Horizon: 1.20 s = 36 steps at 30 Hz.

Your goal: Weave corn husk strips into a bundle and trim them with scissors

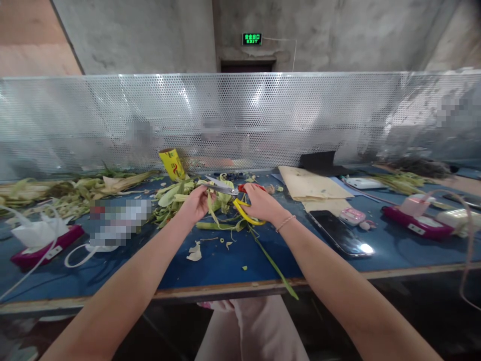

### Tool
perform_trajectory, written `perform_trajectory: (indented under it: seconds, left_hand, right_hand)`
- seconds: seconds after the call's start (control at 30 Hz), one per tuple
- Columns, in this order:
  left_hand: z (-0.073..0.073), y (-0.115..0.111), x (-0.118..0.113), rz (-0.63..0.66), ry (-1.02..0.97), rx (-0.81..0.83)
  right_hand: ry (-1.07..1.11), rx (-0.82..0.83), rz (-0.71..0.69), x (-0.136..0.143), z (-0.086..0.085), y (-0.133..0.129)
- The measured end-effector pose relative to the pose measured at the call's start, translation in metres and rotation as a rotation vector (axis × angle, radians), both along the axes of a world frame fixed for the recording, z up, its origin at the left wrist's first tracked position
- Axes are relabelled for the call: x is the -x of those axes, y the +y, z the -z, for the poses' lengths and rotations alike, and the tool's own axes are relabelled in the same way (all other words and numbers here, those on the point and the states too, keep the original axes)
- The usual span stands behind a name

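In the head view, my right hand (pixel 256 201) grips a pair of scissors (pixel 246 209), its fingers wrapped round the yellow and red handles. The metal blades stand apart and point left, across the top of my left hand (pixel 196 204). The fingers of my left hand are curled closed at a pale green husk leaf (pixel 213 213) just below the blades. Whether the blades touch the leaf, I cannot tell. A heap of green husks (pixel 171 198) lies against my left hand, and a long thin green leaf (pixel 276 268) runs over the table's front edge.
Left stand a magenta power strip (pixel 48 248), chargers and more husks (pixel 108 185). A yellow can-like container (pixel 172 164) tilts behind the heap. Right lie brown paper (pixel 311 184), a phone (pixel 338 231), a pink case (pixel 352 216) and another power strip (pixel 417 224). A perforated metal screen (pixel 240 118) closes the back.
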<state>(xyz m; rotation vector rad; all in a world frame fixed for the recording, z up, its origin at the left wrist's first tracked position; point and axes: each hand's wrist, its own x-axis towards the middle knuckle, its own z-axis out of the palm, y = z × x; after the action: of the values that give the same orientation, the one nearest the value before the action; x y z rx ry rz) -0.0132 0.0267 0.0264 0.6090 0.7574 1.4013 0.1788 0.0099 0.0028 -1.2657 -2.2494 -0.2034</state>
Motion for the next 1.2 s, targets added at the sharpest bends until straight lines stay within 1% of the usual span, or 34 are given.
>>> perform_trajectory:
  seconds: [0.3,0.6,0.9,0.97,1.1,1.2]
  left_hand:
    - [0.0023,0.0018,0.0018,0.018,-0.011,-0.035]
    - [-0.0025,-0.0029,-0.0005,-0.009,-0.007,-0.011]
    - [0.0,0.0013,0.0015,-0.021,-0.036,-0.004]
    - [0.0004,0.0015,0.0016,-0.012,-0.036,-0.007]
    - [0.0009,0.0016,0.0017,-0.004,-0.035,-0.023]
    - [0.0018,0.0024,0.0021,-0.004,-0.026,-0.027]
  right_hand:
    - [0.04,-0.048,-0.012,0.0013,0.002,0.0017]
    - [0.029,-0.006,-0.011,0.0027,-0.0007,-0.0001]
    - [-0.001,0.023,-0.013,0.0012,-0.006,-0.0013]
    - [-0.018,0.016,0.009,0.0009,-0.0063,-0.0011]
    - [-0.098,-0.013,0.105,0.0004,-0.0064,-0.0009]
    - [-0.159,-0.025,0.139,-0.0001,-0.0059,0.0]
